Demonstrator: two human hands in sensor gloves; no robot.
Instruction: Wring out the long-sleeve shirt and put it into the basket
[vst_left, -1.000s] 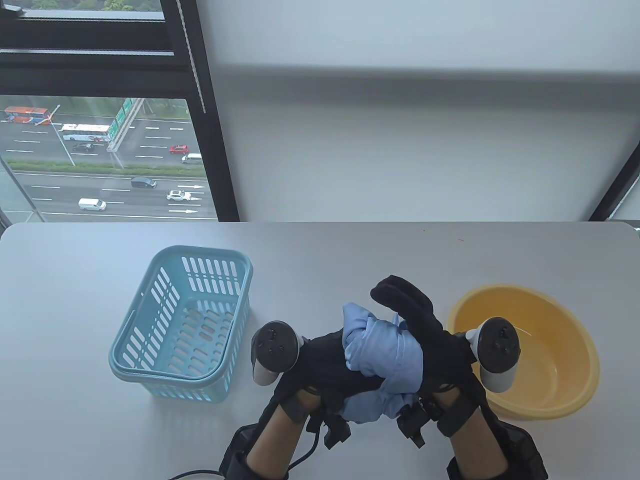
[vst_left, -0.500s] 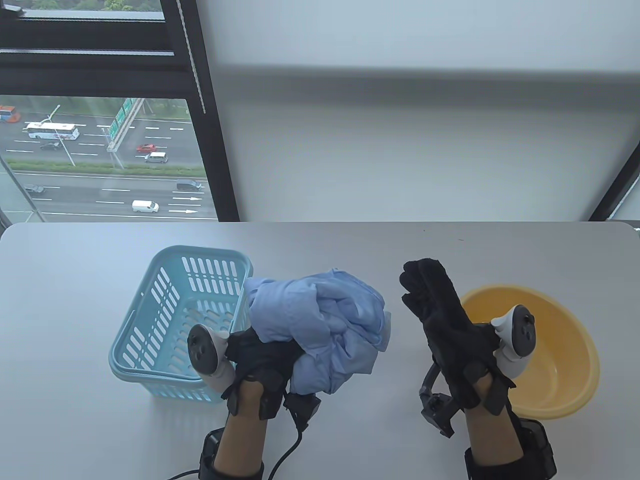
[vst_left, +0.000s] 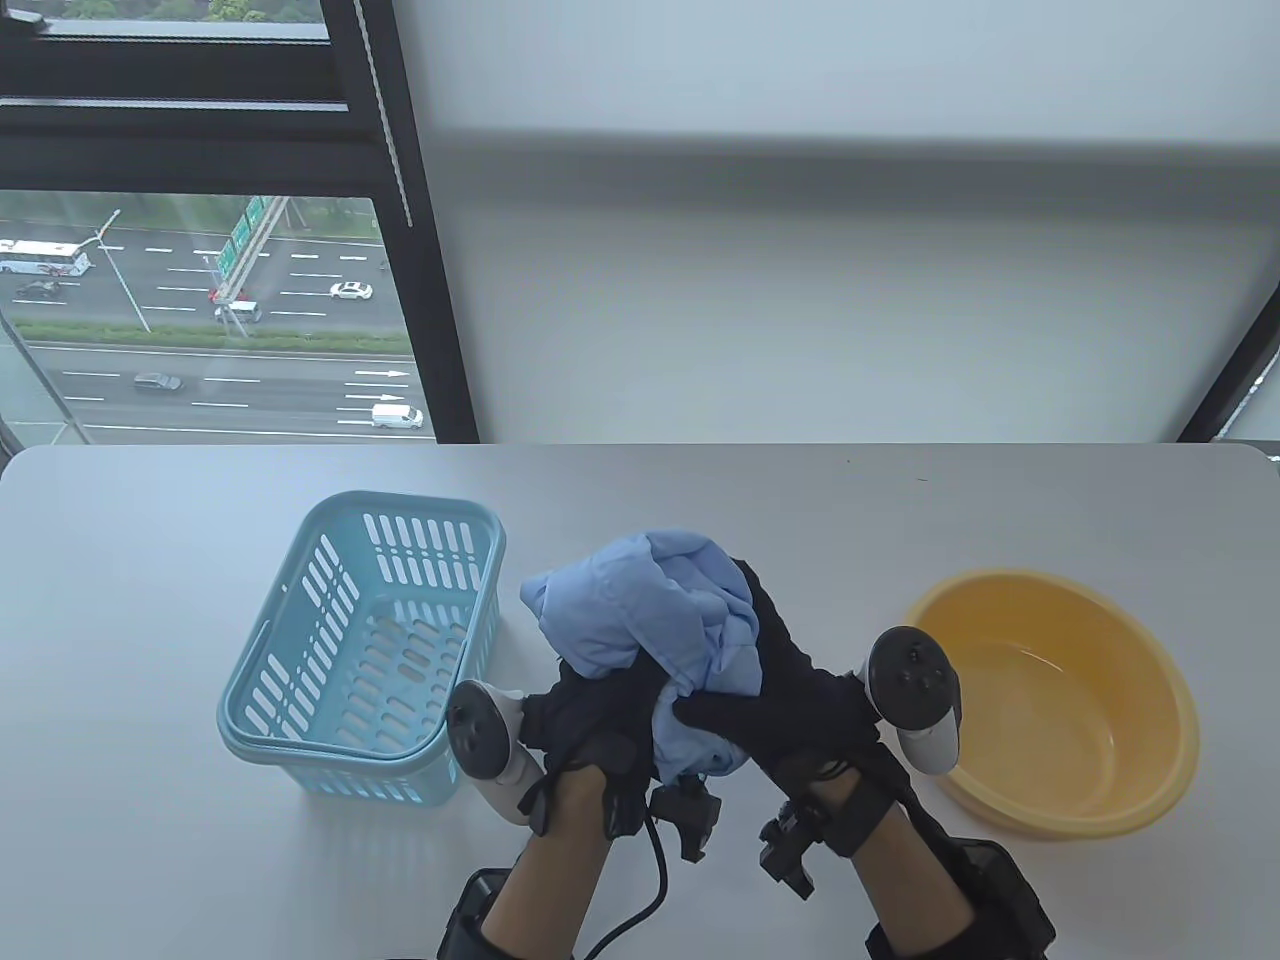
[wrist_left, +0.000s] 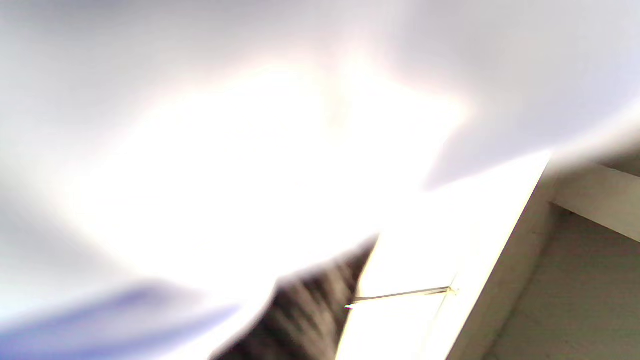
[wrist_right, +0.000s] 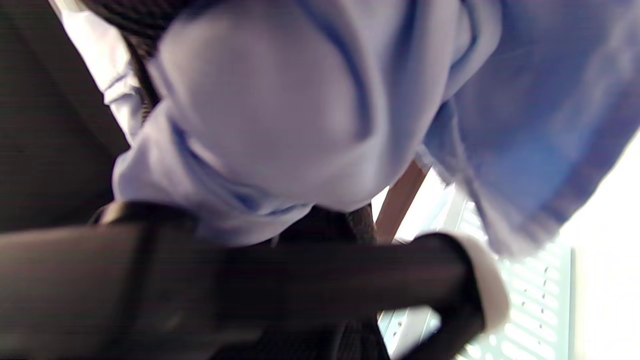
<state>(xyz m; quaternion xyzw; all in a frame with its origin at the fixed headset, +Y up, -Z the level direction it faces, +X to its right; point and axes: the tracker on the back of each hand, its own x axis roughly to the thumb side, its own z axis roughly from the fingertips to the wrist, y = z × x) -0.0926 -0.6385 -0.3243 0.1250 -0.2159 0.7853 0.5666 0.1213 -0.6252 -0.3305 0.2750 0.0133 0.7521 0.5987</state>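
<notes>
The light blue long-sleeve shirt (vst_left: 640, 615) is a crumpled bundle held above the table between the basket and the basin. My left hand (vst_left: 590, 705) grips it from below. My right hand (vst_left: 765, 665) clasps its right side, fingers up along the cloth and thumb (vst_left: 700, 712) curled across its lower front. The pale blue slotted basket (vst_left: 360, 650) stands to the left and holds nothing. In the right wrist view the shirt (wrist_right: 280, 115) fills most of the frame, with part of the basket (wrist_right: 525, 320) below it. The left wrist view is blurred and washed out.
A yellow basin (vst_left: 1060, 700) with a little water stands at the right, close to my right wrist. The grey table (vst_left: 150, 560) ends at a window and wall behind. A cable (vst_left: 650, 880) trails from my left wrist.
Half a second ago my left hand alone held the shirt by the basket, my right hand open and apart. Now the right hand has come back onto the shirt, and the bundle sits further right.
</notes>
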